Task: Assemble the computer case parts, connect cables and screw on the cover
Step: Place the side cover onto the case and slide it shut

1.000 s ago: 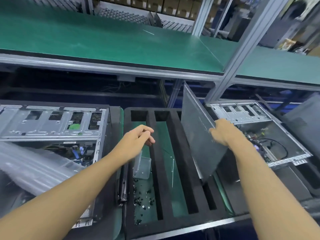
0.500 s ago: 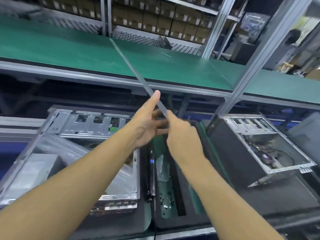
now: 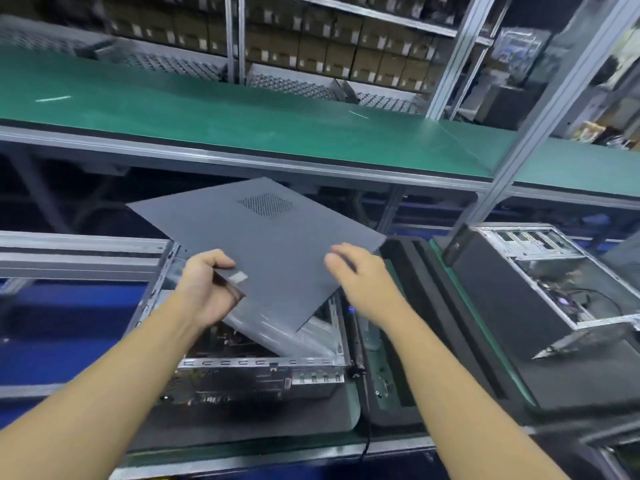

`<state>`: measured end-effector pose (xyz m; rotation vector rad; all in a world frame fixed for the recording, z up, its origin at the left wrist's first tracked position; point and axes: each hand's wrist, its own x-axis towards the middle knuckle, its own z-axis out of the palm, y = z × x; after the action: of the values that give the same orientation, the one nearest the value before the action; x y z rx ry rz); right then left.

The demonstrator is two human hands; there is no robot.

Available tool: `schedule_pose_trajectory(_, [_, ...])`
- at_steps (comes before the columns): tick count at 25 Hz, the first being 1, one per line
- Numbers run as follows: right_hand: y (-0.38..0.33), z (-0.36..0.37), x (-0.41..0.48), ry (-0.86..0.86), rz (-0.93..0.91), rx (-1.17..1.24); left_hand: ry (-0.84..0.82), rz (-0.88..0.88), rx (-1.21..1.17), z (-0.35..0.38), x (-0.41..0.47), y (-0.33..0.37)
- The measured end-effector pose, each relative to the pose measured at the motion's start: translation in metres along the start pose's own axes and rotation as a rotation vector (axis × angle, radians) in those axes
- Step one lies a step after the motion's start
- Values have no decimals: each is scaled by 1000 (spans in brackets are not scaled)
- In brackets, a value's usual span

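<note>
A dark grey side cover (image 3: 266, 244) with a small perforated vent patch hangs flat and slightly tilted above an open computer case (image 3: 256, 372). My left hand (image 3: 204, 285) grips the cover's near left edge at a recessed handle. On the cover's right edge rests my right hand (image 3: 360, 275), fingers over the top face. The case lies on its side on a black pad, its metal frame, cables and a clear plastic sheet showing below the cover.
A black foam tray (image 3: 408, 341) with slots and small screws sits to the right of the case, a screwdriver (image 3: 356, 341) lying between them. A second open case (image 3: 554, 292) stands further right. A green shelf (image 3: 242, 119) and metal uprights run above.
The cover has swung from upright and edge-on to nearly flat over the left case. My hands have spread apart to its left and right edges.
</note>
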<state>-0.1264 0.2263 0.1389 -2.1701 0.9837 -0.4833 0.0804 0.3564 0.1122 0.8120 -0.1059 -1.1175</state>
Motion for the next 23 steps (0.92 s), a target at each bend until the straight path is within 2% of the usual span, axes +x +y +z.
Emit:
schedule_pose_trajectory(5, [35,-14,28,109,400,-217,72,-53,146,-54,-13,29])
schedule_pose_trajectory(6, [41,-15,29,111,465,-211,93,-66,187,-60,-13,35])
schedule_pose_trajectory(8, [52,-14,27,71,537,-33,122,-100,285,-68,-12,47])
schedule_pose_trajectory(10, [59,-8,23,-21,508,188,155,-143,374,-69,-8,57])
schedule_pose_trajectory(11, [60,-3,22,-34,474,218,193,-154,433,-66,-3,61])
schedule_pose_trajectory(14, [52,10,22,73,447,246,390,-89,773,-66,22,77])
schedule_pose_trajectory(16, [40,16,26,109,441,263,441,27,946,-77,38,84])
schedule_pose_trajectory(20, [28,31,35,130,429,233,504,215,1107,-110,53,72])
schedule_pose_trajectory(23, [34,51,34,123,459,183,600,196,1208,-130,54,64])
